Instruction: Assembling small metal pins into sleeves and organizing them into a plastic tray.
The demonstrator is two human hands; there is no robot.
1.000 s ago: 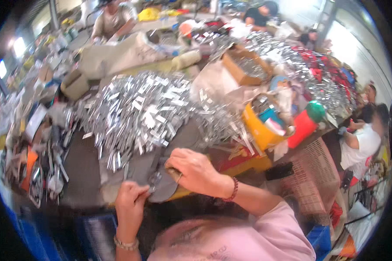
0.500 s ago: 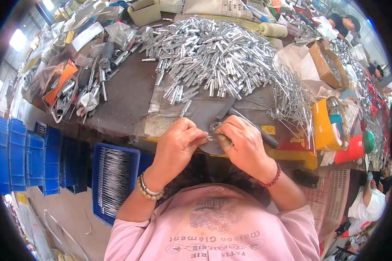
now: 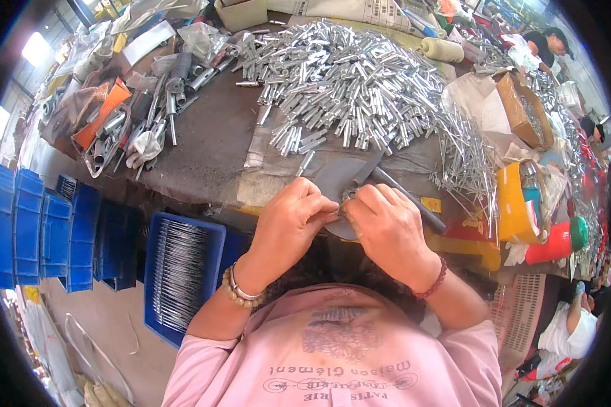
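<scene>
We see our left hand [image 3: 288, 216] with thumb and fingers pressed together; whether they grip anything, we cannot tell. Our right hand [image 3: 390, 220] curls its fingertips by a small shiny metal piece [image 3: 348, 195], though we cannot tell whether it pinches it. Just beyond both hands lies a flat, rounded grey plate [image 3: 336, 178]; farther beyond, a heap of short silvery metal tubes [image 3: 346, 85]. Right of the right hand lies a dark cylindrical bar [image 3: 414, 205].
</scene>
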